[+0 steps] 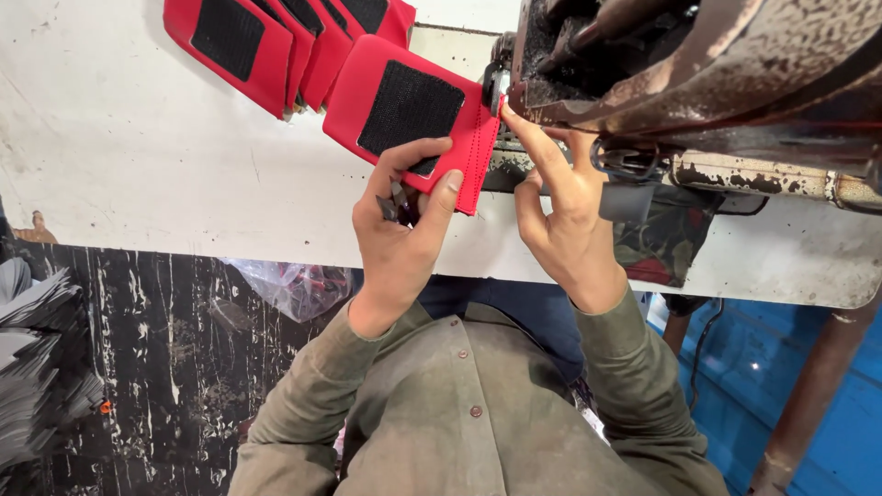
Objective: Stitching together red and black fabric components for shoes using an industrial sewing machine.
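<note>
Olive-green shirt [459, 404] with buttons fills the bottom centre of the frame, both sleeves reaching up toward the white worktop [138, 138]. Left hand [400, 230] sits at centre frame, its grip clamped on the lower edge of a red fabric piece [469, 147], fingers on top and thumb pressing the near corner; a small dark tool, probably snips, is tucked against the palm, too hidden to be sure. Red piece carries a black hook-and-loop patch [409, 108] and lies flat on the worktop, just left of the machine, its right stitched edge touching the needle area. Right hand [565, 211] is right of centre, index finger stretched up to the top right corner of the red piece under the sewing machine [698, 64]; other fingers loosely curled, so its grip is not closed around anything, only fingertip contact. Machine is worn, rusty brown, in the upper right of the frame. More red pieces with black patches [276, 37] overlap in a chain at the upper left centre, trailing from the held one. Clear plastic bag [294, 285] hangs below the worktop edge, left of centre. Grey stacked sheets [37, 367] at the lower left. Blue surface [735, 367] at the lower right.
</note>
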